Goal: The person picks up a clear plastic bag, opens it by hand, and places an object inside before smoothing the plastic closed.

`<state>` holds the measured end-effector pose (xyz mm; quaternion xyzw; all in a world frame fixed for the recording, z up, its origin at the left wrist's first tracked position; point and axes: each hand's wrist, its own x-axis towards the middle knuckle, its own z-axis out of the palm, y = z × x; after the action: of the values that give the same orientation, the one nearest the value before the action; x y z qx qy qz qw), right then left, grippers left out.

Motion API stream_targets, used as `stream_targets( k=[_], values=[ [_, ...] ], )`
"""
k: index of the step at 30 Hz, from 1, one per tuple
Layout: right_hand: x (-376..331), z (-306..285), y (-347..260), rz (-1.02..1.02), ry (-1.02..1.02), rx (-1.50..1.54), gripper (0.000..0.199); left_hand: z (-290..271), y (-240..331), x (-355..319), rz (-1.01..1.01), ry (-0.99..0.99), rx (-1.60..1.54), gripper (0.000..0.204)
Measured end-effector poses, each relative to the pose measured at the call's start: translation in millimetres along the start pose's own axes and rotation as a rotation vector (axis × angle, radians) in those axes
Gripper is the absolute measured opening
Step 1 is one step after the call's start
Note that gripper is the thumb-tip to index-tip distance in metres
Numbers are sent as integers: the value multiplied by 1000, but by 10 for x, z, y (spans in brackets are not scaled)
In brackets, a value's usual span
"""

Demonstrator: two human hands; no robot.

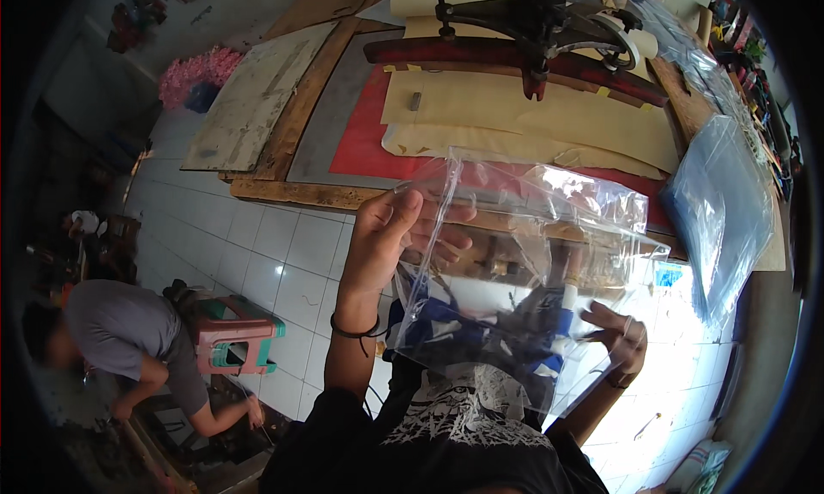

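Observation:
A clear plastic bag (515, 228) is spread in the air in front of my chest, with light glaring off its folds. At its left edge, my left hand (382, 236) grips the plastic; the thumb is on the near side and the fingers show through the film. My right hand (620, 344) is at the lower right edge of the bag, fingers bent against the film and a little blurred. Through the bag I see blue and white cloth at my waist and my dark shirt.
Ahead stands a wooden work table (300, 193) with a red sheet (360, 125), tan paper (524, 108) and a black-and-red press (532, 56). Clear plastic sheets (721, 211) hang over its right corner. At left, a person (129, 331) bends beside a stool (232, 335).

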<state>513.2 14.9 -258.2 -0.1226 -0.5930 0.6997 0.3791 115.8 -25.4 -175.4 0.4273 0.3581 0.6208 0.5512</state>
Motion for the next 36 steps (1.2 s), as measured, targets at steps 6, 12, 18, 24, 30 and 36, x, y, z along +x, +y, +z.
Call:
stream_targets(
  k=[6,12,18,24,30,36],
  values=[
    [636,483,46,195,-452,269,69,265,-12,58,-66,-117,6,46],
    [1035,1071,-8,97,-379,39,64,424,-82,96,42,-325,13,43],
    [1114,1131,-74,72,-367,-232,63,479,-169,93,181,-377,188,46],
    [1094,1254,-24,-60,-197,-415,56,484,-130,145,314,-482,366,42],
    [1042,1223,139,-154,-138,-365,58,529,-161,154,354,-467,336,40],
    [1005,1282,150,-215,0,-415,49,588,-308,172,370,-444,143,39]
  ],
)
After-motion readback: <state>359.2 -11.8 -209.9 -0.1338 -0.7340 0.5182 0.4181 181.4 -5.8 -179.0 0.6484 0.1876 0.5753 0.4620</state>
